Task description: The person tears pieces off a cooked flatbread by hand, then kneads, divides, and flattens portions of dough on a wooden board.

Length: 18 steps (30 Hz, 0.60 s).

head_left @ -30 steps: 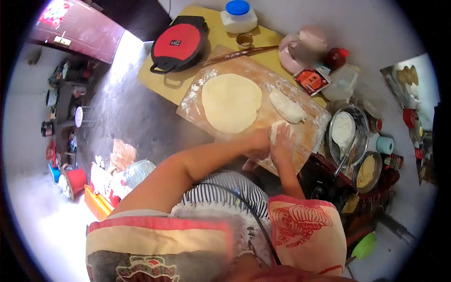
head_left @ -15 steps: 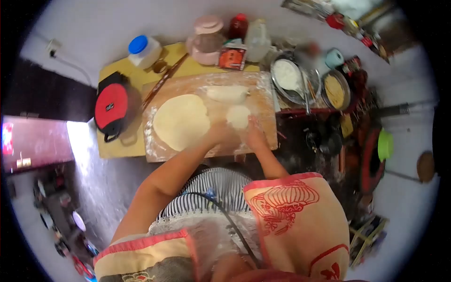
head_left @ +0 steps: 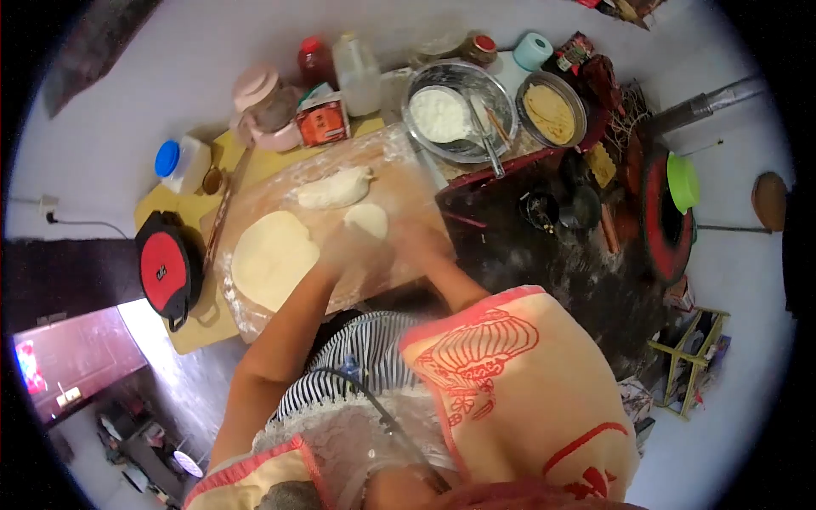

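On the floured wooden board (head_left: 416,183) lie a large flat dough round (head_left: 274,255), a thick dough roll (head_left: 336,188) behind it and a small dough disc (head_left: 367,221). My left hand (head_left: 344,246) is at the near edge of the small disc, between it and the large round. Just to the right of the disc is my right hand (head_left: 421,245), over the board. Both hands are smeared by motion, so their fingers cannot be made out.
A red-lidded black pan (head_left: 166,272) stands left of the board. Behind are a blue-lidded jar (head_left: 183,166), a pink appliance (head_left: 263,110) and bottles. A metal bowl of flour (head_left: 442,115) and a bowl of yellow food (head_left: 551,112) stand at the back right.
The view has swung to the right, so the board appears farther left. Both hands have stayed by the small disc, which lay partly under them at first and now shows flat on the board.
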{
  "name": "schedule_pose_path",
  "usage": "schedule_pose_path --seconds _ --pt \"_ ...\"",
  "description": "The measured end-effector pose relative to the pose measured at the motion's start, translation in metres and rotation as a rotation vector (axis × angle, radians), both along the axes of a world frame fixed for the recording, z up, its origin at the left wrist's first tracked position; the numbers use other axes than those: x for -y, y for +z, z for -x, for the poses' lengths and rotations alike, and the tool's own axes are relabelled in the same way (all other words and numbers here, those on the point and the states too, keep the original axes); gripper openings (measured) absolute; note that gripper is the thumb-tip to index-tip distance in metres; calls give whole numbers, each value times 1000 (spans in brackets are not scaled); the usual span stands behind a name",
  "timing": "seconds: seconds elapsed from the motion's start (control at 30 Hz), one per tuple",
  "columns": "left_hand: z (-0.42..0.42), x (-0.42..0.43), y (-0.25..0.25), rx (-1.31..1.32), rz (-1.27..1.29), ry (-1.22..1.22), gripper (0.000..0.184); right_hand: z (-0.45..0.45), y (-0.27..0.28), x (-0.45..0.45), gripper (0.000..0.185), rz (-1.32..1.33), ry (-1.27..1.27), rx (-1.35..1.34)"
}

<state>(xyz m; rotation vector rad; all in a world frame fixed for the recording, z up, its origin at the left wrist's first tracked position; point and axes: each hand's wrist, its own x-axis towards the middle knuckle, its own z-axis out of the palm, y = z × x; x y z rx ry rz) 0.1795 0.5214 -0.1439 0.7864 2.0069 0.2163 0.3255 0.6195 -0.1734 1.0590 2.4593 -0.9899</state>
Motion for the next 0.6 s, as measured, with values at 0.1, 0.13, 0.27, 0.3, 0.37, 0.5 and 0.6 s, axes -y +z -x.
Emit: schedule_pose_path --seconds 0.1,0.13,0.27,0.3,0.37,0.5,0.6 --pt "4 -8 -58 20 2 140 76 -21 -96 -31 40 -83 89 -172" --pt "10 -4 -95 24 -20 239 77 -25 -127 -40 40 -115 132 -245" --pt "19 13 -179 35 -92 561 79 -34 -150 -66 34 64 90 -225" --pt "18 9 -173 72 -49 615 79 -27 -134 -71 30 140 42 -179" --pt "15 21 -196 158 -246 703 76 -16 -126 -70 27 194 79 -212" --pt "1 23 -160 45 -149 612 69 15 -77 -73 27 147 157 -157" --pt "-9 32 -144 113 -218 859 67 36 -145 -44 25 75 -57 -423"
